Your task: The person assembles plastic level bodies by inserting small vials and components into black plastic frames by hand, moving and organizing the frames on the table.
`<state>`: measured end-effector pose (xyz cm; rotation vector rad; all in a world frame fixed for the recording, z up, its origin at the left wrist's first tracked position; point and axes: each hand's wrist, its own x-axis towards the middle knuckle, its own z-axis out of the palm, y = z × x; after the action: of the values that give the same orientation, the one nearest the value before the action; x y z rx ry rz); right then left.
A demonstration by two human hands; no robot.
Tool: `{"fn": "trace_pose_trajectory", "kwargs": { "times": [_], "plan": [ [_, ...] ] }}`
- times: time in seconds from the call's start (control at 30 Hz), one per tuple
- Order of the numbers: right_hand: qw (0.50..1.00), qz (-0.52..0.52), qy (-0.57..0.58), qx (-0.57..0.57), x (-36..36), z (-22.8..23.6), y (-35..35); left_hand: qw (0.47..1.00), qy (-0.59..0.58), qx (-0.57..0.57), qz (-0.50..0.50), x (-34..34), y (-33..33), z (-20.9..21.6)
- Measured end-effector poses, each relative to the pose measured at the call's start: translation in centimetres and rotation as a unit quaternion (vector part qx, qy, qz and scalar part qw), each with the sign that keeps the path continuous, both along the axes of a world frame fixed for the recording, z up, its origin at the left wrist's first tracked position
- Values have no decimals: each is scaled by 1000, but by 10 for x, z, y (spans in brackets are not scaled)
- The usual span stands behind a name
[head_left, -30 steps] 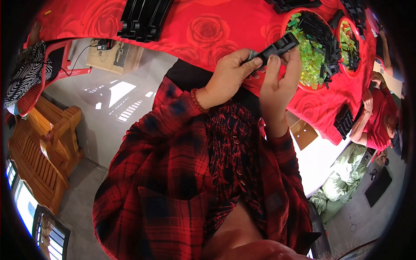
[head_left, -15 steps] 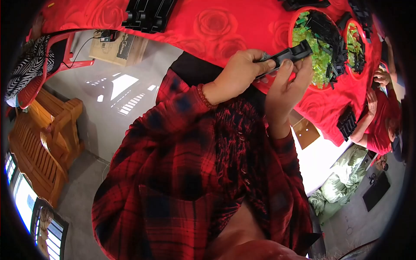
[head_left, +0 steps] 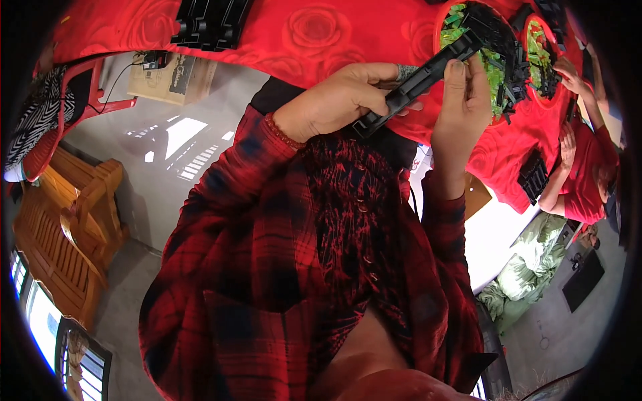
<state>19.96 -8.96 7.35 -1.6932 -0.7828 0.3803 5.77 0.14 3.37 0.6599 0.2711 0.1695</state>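
Note:
A long black plastic channel-shaped part (head_left: 421,81) is held slantwise between both hands, above the near edge of the red rose-patterned cloth (head_left: 374,37). My left hand (head_left: 348,97) grips its lower left end, the thumb along its side. Near the upper right end, my right hand (head_left: 461,90) pinches it between thumb and fingers. Beyond that end stands a red-rimmed basin (head_left: 438,33) holding green-yellow translucent pieces (head_left: 495,73) and black pieces (head_left: 485,23). Whether a small piece sits in the part under my fingers is hidden.
A stack of black parts (head_left: 212,23) lies at the table's far left. A second small basin (head_left: 540,57) stands right, where another person's hand (head_left: 570,75) reaches. More black parts (head_left: 533,175) lie near that person. A red chair (head_left: 120,105) and cardboard box (head_left: 170,80) are left.
The black part has swung so more of its length shows, its left end now lower. My left hand has shifted left. The other person's hand has moved to the small basin.

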Motion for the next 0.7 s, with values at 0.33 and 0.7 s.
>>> {"fn": "trace_pose_trajectory", "kwargs": {
  "times": [0.33,0.7],
  "plan": [
    [999,25,2,-25,1,6,1,996,-40,-73,-7,-4,-1,-8],
    [997,60,-28,33,-14,-6,3,974,131,127,137,8,-21,6]
  ]
}}
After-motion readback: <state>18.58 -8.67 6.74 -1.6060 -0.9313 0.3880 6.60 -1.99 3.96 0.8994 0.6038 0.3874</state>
